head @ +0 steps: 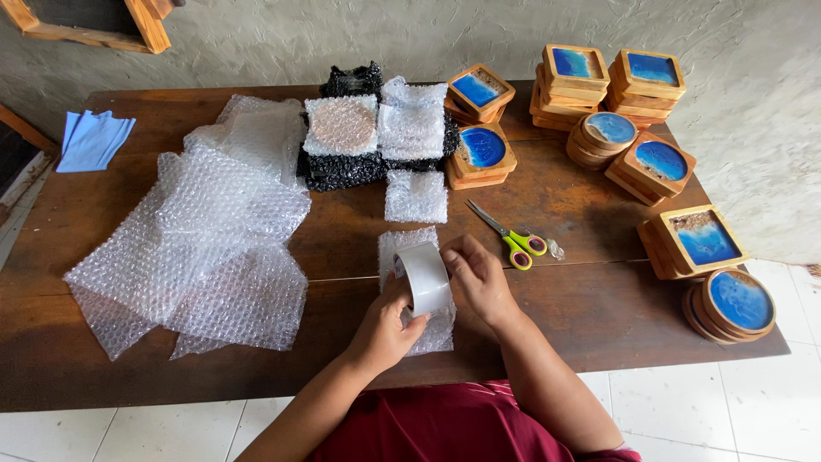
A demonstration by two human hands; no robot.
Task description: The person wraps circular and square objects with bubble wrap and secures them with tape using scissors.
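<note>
Near the table's (599, 299) front edge, both hands' fingers close around a tape roll (423, 276), left hand (385, 329) gripping, right hand (477, 278) apparently picking for its end, above a bubble-wrapped parcel (419, 299).

Both hands close together, left hand (385, 329) cupped, right hand (477, 278) fingers curled, forearms angled inward

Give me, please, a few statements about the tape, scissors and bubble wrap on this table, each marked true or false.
1. Both hands, left hand and right hand, hold the roll of tape. True.
2. The scissors have red handles. False: they are yellow-green and pink.
3. Loose bubble wrap sheets lie left of the hands. True.
4. The wooden coasters have green centres. False: they are blue.
</note>
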